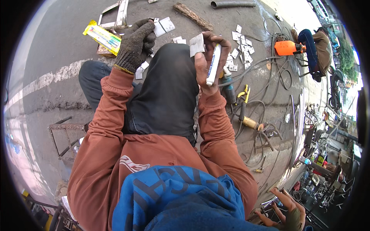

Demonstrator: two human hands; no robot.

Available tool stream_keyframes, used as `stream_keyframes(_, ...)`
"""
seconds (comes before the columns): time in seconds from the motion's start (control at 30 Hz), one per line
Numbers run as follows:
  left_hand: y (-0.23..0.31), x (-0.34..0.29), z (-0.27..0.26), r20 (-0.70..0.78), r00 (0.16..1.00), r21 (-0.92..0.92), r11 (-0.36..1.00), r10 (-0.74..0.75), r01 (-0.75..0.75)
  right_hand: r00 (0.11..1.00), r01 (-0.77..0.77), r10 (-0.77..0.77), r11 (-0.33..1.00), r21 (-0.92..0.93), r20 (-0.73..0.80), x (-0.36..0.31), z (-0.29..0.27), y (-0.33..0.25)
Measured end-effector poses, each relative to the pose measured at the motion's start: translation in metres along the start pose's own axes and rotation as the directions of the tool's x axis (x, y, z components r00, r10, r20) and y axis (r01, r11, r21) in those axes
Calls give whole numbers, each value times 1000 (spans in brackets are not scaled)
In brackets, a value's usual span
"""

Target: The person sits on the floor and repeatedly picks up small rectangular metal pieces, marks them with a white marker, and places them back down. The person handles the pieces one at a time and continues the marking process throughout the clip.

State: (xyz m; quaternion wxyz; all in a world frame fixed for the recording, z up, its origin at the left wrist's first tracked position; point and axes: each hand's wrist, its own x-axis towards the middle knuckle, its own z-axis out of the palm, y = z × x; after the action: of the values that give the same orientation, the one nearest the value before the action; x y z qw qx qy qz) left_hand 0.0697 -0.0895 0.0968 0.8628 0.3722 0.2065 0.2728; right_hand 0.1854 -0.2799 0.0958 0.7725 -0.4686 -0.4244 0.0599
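My right hand (pixel 210 63) is bare. Its thumb and fingers pinch a small square grey metal plate (pixel 197 45), and a white marker pen (pixel 214 64) with blue print lies across the palm under the curled fingers. A dark grey knit glove covers my left hand (pixel 135 47), whose fingers are curled in over the left knee; anything inside them is hidden. Just beyond it, a larger pale metal plate (pixel 164 26) with a dark line across it rests on the ground. Several small plates with holes (pixel 243 48) are scattered to the right of my right hand.
A yellow packet (pixel 102 37) lies on a box at left, near a metal frame (pixel 115 14). Right of my knee are a teal power tool (pixel 229 90), a yellow clamp (pixel 245 93) and tangled cables (pixel 266 69). A person (pixel 318 52) crouches by an orange container (pixel 286 48).
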Motion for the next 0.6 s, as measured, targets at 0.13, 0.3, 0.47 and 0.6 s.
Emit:
stream_keyframes(0.13, -7, -21, 8, -1, 999, 77, 996, -34, 34, 992, 126, -119, 937, -327, 42, -18, -3, -2)
stream_keyframes(0.3, -10, -41, 22, -28, 998, 137, 989, -55, 58, 992, 120, -96, 907, -403, 78, -43, -23, -9)
stream_keyframes(0.47, 1, -55, 46, -24, 999, 177, 983, -33, 37, 988, 152, -112, 826, -542, 105, -62, -22, -22)
stream_keyframes(0.6, 10, -72, 69, -100, 994, 219, 974, -33, 54, 991, 131, -98, 709, -693, 86, -72, 1, -37)
